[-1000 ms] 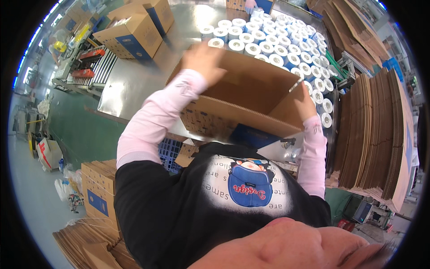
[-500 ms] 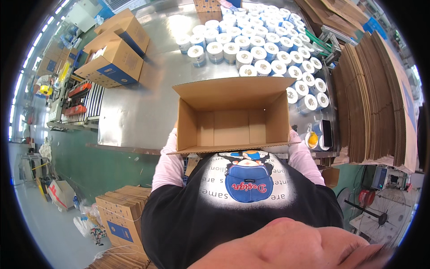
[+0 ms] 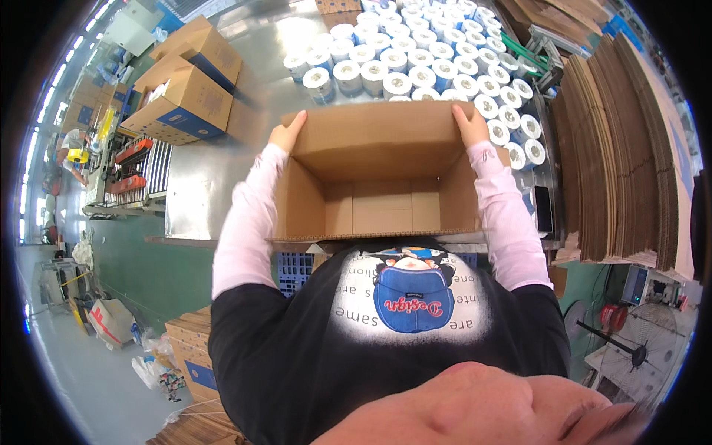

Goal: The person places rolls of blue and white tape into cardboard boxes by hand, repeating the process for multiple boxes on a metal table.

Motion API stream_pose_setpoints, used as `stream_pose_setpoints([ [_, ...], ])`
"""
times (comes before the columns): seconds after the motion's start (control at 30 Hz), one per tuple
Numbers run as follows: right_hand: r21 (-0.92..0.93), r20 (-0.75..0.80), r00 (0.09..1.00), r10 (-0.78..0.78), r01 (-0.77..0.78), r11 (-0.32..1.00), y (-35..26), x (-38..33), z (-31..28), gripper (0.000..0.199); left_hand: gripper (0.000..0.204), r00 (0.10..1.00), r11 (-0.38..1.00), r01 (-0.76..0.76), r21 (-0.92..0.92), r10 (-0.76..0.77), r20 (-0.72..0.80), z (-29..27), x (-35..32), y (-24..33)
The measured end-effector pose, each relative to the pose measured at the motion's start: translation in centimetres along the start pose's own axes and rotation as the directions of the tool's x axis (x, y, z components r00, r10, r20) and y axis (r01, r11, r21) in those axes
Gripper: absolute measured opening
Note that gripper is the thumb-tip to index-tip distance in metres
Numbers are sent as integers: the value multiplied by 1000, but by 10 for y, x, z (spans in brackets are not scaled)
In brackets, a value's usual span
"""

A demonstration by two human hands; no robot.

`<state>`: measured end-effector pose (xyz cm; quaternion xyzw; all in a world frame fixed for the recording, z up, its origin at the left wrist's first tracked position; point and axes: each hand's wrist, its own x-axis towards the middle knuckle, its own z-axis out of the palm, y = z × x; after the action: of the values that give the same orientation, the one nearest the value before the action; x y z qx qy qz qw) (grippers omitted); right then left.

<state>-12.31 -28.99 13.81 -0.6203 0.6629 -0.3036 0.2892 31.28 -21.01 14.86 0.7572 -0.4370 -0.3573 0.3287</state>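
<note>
An open cardboard box (image 3: 302,199) stands on the near edge of the metal table in front of me, with nothing inside it. Its far flap (image 3: 374,137) stands raised. My left hand (image 3: 288,133) grips the left corner of that flap, thumb on the near face. At the opposite corner my right hand (image 3: 472,126) holds the flap the same way. The fingers behind the cardboard are hidden on both hands. Just beyond the flap begins a crowd of white-topped cylinders (image 3: 421,77) with blue and white sides, like wrapped rolls.
Two open cartons (image 3: 194,111) stand at the far left of the table (image 3: 200,196), beside a roller conveyor (image 3: 152,167). Flattened cardboard (image 3: 619,148) is stacked upright on the right. A black phone-like slab (image 3: 544,211) lies near the right edge. Another person (image 3: 74,154) is far left.
Both hands have moved from low at the box's sides up to the far flap's corners and taken hold of it. The flap now stands taller in view, hiding some cylinders.
</note>
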Motion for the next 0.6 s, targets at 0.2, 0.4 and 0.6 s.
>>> stream_pose_setpoints([
  [0.2, -438, -20, 926, -378, 332, 836, -31, -46, 22, 64, 68, 803, 883, 263, 388, -424, 419, 20, 87, -72],
  [0.4, -408, 489, 746, -451, 653, 638, -24, -53, 45, 7, 39, 671, 130, -587, 799, -473, 570, 88, 102, -110],
  [0.6, -241, 434, 783, -447, 578, 779, -30, -49, 31, 15, 63, 677, 367, -731, 576, 279, 681, 224, 72, 19],
])
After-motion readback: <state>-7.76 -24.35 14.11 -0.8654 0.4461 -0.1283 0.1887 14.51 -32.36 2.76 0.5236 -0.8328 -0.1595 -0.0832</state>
